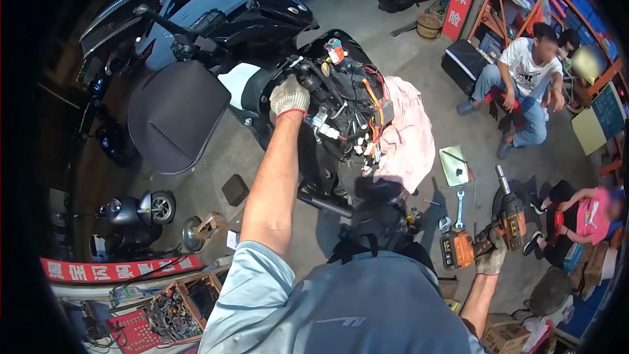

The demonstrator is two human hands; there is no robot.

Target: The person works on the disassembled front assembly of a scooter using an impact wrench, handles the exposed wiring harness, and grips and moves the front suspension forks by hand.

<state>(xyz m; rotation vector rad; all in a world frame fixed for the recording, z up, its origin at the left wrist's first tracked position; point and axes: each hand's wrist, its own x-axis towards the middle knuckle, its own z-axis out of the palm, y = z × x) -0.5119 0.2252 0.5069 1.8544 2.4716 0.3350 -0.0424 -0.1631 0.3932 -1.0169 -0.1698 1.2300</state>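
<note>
A partly stripped scooter (327, 170) stands before me with its wiring harness (357, 118) and connectors exposed. My left hand (289, 97), in a white knitted glove, reaches into it beside a white body panel (241, 85). Its fingers look curled against the scooter, but what they hold is hidden. Low on the right, my right hand (491, 255), also gloved, is closed around the grip of an orange and black cordless impact wrench (511, 219). A long socket (502, 180) on the wrench points away from me. A pink cloth (407, 131) drapes over the scooter's right side.
A wrench (460, 208) and a green tray (455, 165) lie on the floor. One person (524, 72) sits on the right; another in a pink top (593, 213) sits nearer. A dark cover (178, 117), a parked scooter (137, 216) and parts bins (177, 311) are on the left.
</note>
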